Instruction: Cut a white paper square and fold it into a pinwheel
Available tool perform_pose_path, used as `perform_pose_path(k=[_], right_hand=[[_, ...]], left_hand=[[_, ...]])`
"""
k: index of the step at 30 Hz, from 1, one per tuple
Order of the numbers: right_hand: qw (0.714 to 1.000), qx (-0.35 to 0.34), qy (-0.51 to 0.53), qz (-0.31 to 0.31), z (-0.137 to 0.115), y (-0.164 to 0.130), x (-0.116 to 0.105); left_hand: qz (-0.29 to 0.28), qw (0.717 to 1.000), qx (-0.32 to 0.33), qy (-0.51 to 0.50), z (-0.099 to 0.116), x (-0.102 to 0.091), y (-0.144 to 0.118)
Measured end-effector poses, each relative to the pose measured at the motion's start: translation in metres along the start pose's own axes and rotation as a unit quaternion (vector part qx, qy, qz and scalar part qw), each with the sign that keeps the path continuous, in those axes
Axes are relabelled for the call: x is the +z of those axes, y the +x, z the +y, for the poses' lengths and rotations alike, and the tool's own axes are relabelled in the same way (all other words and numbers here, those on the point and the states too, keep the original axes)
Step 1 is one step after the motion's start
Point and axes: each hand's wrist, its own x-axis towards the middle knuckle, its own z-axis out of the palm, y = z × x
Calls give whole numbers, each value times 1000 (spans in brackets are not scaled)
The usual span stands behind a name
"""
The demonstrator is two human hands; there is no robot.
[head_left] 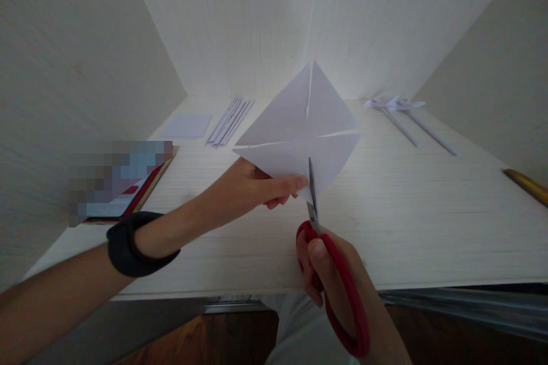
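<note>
A white square of paper (291, 120) is held up over the table, one corner pointing down toward me. Slits run inward from its top, left and right corners. My left hand (265, 185) pinches the lower left edge, thumb on top and fingers underneath. In my right hand (329, 268) are red-handled scissors (314, 222), fingers through the loops. Their blades lie at the bottom corner, one over the paper and pointing to its middle, the other partly hidden beneath.
On the white table (411, 222) lie a stack of paper squares (187, 125), several thin paper sticks (231, 121) and two paper pinwheels (396, 104) on sticks. A tablet-like device (124, 188) leans at left. A golden object (526, 185) lies at the right edge. White walls enclose the back and sides.
</note>
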Motion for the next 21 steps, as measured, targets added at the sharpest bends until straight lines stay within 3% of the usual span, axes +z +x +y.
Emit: perform_pose_path(k=[21], right_hand=[[999, -32, 10, 12, -4, -1, 3]], left_hand=[[-1, 1000, -12, 12, 2, 1, 0]])
